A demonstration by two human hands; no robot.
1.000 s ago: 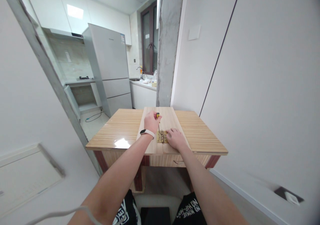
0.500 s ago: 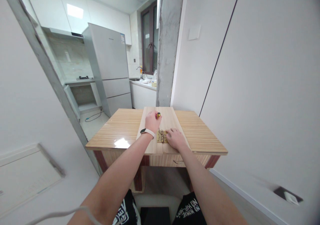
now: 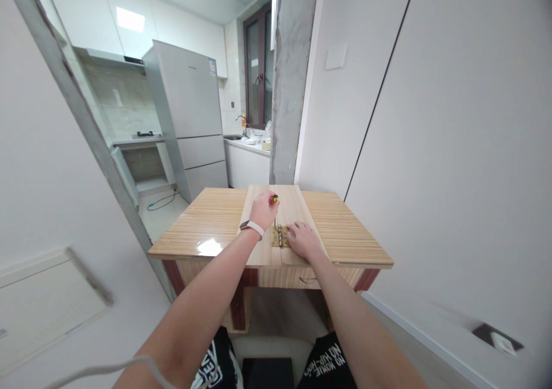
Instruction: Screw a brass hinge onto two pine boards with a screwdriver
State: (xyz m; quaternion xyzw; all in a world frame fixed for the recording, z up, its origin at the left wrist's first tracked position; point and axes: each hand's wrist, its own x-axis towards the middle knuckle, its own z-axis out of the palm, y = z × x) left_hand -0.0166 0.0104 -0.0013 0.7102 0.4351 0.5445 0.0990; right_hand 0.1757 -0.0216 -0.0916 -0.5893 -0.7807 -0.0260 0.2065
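My left hand (image 3: pixel 263 209), with a pale-banded watch on its wrist, is closed around the black-and-yellow handle of a screwdriver (image 3: pixel 275 199). The screwdriver stands roughly upright, and its thin shaft points down at the left leaf of a brass hinge (image 3: pixel 276 236). That hinge lies spread across the seam between two pale wooden boards (image 3: pixel 264 258). Flat on the right-hand board rests my right hand (image 3: pixel 303 240), fingers extended, with fingertips at the hinge's right leaf. My fingers hide part of that leaf. Whether the screwdriver's tip sits in a screw is too small to tell.
Beneath the boards is a striped wooden table (image 3: pixel 349 228) with a drawer front (image 3: pixel 288 278) facing me. A white wall (image 3: pixel 452 147) rises on the right. Beyond the table stand a grey refrigerator (image 3: pixel 194 101) and a sink counter (image 3: pixel 248 161).
My left hand and wrist have turned slightly, and the screwdriver's handle has rotated with them. My right hand and the hinge stay in place.
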